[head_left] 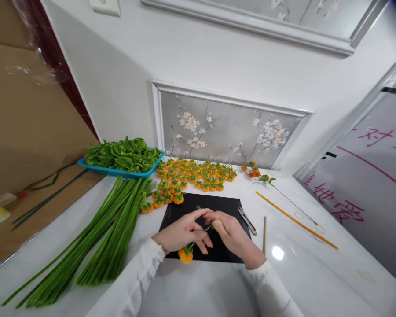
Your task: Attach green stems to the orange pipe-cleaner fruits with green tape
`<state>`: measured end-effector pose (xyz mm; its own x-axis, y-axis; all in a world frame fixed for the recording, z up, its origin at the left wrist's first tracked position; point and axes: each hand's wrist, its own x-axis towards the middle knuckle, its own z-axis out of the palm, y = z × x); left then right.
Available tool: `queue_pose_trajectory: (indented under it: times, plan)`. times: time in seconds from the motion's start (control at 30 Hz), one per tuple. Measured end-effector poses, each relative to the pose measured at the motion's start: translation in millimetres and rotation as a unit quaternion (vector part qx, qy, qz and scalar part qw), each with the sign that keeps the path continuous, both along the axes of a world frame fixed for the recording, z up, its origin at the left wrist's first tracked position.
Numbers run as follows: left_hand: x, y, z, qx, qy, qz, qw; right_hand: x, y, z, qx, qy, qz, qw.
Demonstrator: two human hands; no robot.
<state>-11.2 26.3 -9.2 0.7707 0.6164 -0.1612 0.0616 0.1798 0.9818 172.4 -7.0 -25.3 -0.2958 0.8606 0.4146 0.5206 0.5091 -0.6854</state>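
Over a black mat [224,254], both my hands meet around the green stem of an orange pipe-cleaner flower [185,255]. The flower head hangs down below my left hand [185,231], whose thumb and fingers curl round the stem. My right hand [229,231] is closed, its fingertips pinched at the stem's upper part beside the left fingers. What exactly lies between the right fingertips is partly hidden. Small thread snips [247,221] lie on the mat's right edge. Behind the mat stand several rows of orange pumpkin-shaped pieces with green tops [198,174].
Long green pipe cleaners [99,242] lie in bundles on the left. Behind them a blue tray [119,171] holds coiled green pieces. On the right are a wooden stick [265,235], an orange pipe cleaner [297,220] and a wire-stemmed flower spray [255,172]. A wall closes the back.
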Motion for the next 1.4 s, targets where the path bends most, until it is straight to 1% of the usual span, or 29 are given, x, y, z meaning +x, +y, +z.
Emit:
queue_pose_trajectory:
  times: [0.07,0.17,0.33,0.57,0.73,0.83,0.9,0.97,1.07,1.13,1.17,1.23,1.3,1.4]
  plan:
    - [-1,0,0.0,-0.001,-0.002,0.005,1.0,5,0,2.7,-0.036,0.051,-0.006,0.998]
    - [-1,-1,1.4,-0.008,-0.006,0.001,1.0,7,-2,5.2,-0.052,0.061,-0.001,0.997]
    - [-1,-2,5.2,-0.013,-0.016,-0.015,1.0,-4,-4,2.9,0.0,0.003,0.028,1.0]
    - [-1,-4,7.2,-0.054,-0.019,-0.028,0.998,-11,-4,-3.8,0.045,-0.065,-0.004,0.997]
    - [1,-4,2.4,-0.085,-0.038,-0.032,0.995,-12,-4,-5.8,0.061,-0.095,-0.006,0.994]
    - [2,-3,0.5,-0.107,-0.063,-0.034,0.992,-11,-3,-4.0,0.041,-0.071,-0.007,0.997]
    - [2,-1,0.1,-0.116,-0.085,-0.018,0.99,-8,-1,-2.6,0.005,-0.011,-0.001,1.0]
    - [1,0,-0.3,-0.128,-0.103,0.017,0.986,-5,2,-3.2,-0.04,0.078,0.007,0.996]
    - [1,3,-0.7,-0.156,-0.128,0.096,0.975,-1,7,-8.9,-0.096,0.205,0.001,0.974]
    - [1,5,-0.6,-0.162,-0.161,0.155,0.961,-1,9,-12.5,-0.114,0.263,-0.028,0.958]
    - [1,5,-0.4,-0.156,-0.18,0.178,0.955,-2,9,-13.3,-0.123,0.28,-0.044,0.951]
    - [2,5,0.2,-0.132,-0.208,0.204,0.948,-6,8,-12.0,-0.142,0.288,-0.062,0.945]
    - [2,5,0.9,-0.099,-0.212,0.204,0.95,-11,6,-8.2,-0.146,0.269,-0.058,0.95]
    - [6,1,2.2,-0.046,-0.195,0.186,0.962,-22,4,-3.4,-0.124,0.225,-0.045,0.965]
